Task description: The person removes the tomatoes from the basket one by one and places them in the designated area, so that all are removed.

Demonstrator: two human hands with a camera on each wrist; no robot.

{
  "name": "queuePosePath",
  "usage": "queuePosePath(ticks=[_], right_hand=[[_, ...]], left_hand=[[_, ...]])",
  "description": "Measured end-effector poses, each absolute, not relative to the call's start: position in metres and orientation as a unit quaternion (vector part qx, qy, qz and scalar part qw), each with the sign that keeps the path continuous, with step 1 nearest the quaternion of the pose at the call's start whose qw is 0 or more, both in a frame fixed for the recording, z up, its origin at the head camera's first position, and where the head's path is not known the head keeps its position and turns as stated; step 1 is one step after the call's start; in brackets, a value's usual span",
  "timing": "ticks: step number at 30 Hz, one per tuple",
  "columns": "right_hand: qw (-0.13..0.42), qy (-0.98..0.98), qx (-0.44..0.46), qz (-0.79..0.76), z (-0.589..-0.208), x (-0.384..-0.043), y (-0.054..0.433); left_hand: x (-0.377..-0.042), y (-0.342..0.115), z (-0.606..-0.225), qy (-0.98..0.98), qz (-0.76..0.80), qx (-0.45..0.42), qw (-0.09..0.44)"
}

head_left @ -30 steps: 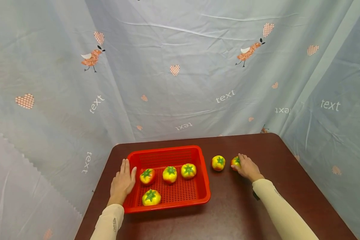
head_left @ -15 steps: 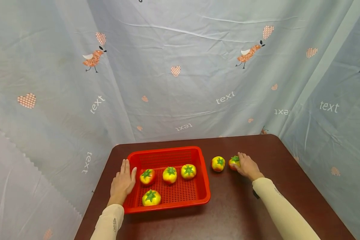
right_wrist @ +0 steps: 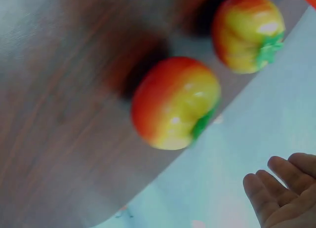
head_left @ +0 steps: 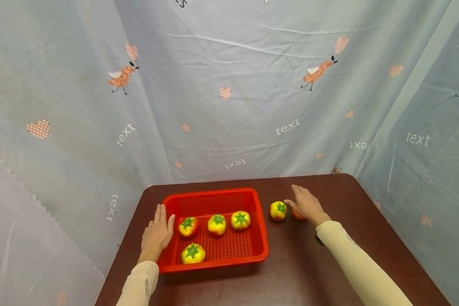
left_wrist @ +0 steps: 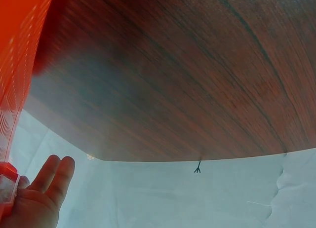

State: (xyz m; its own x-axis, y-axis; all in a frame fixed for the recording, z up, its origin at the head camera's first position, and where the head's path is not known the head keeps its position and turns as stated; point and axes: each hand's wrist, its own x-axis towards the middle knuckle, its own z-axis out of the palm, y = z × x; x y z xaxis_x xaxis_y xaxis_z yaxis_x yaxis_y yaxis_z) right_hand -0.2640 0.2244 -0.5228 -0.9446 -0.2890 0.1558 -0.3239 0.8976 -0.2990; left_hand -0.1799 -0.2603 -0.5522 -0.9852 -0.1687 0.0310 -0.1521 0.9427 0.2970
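My left hand (head_left: 157, 233) rests along the left rim of a red plastic basket (head_left: 210, 264), fingers straight. In the left wrist view that hand (left_wrist: 42, 198) lies beside the basket's wall (left_wrist: 17, 75). Several red-and-yellow toy tomatoes with green leafy tops sit in the basket, among them a tomato (head_left: 193, 253) near its front wall. Right of the basket, two more stand on the table: a left one (head_left: 278, 211) and a right one (head_left: 298, 213). My right hand (head_left: 307, 206) hovers over the right tomato with fingers extended, partly hiding it. The right wrist view shows both tomatoes apart from the hand (right_wrist: 289, 193).
The dark brown wooden table (head_left: 290, 272) has rounded back corners. A pale grey curtain (head_left: 229, 106) printed with birds and hearts hangs behind it and along both sides.
The right tomato has shifted slightly left, towards the other one. My right hand has come off it and moved up and left, its fingers spreading. My left hand stays on the basket.
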Motion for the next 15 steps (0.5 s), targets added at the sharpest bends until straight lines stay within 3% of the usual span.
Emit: queuePosePath(ticks=[15], right_hand=[[0.07, -0.964, 0.199, 0.164, -0.502, -0.262, 0.186]], left_hand=[[-0.179, -0.262, -0.553, -0.986, -0.147, 0.078, 0.029]])
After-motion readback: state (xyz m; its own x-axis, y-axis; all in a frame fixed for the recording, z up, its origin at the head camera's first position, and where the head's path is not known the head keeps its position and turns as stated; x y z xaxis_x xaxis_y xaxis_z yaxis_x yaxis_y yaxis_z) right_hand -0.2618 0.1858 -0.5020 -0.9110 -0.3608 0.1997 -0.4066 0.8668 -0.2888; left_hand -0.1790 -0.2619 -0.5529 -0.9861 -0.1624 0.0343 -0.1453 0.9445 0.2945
